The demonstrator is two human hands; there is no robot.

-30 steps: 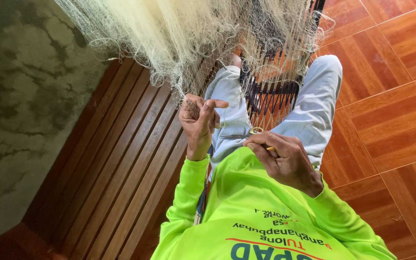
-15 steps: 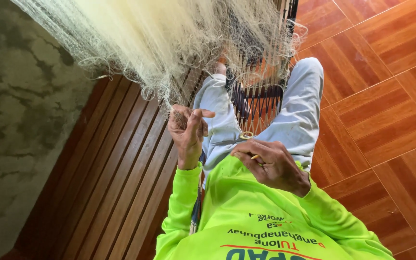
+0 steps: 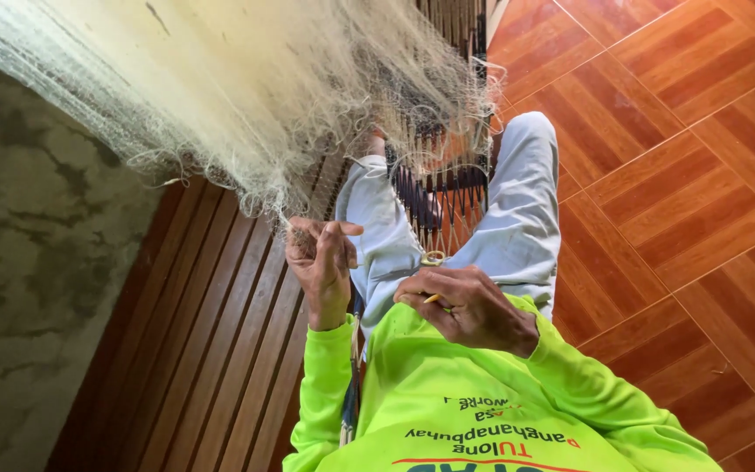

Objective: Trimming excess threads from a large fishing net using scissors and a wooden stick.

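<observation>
Nylon net [image 3: 246, 96] edge pinched in my left hand [image 3: 321, 262]; right hand [image 3: 469, 306] below grips a yellow netting needle [image 3: 432, 297]. Most mesh hangs beyond the fingers, apparently unworked.

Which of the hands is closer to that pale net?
Left. The left hand pinches the pale net at its lower edge; the right hand sits apart, nearer the body, gripping a yellow tool.
</observation>
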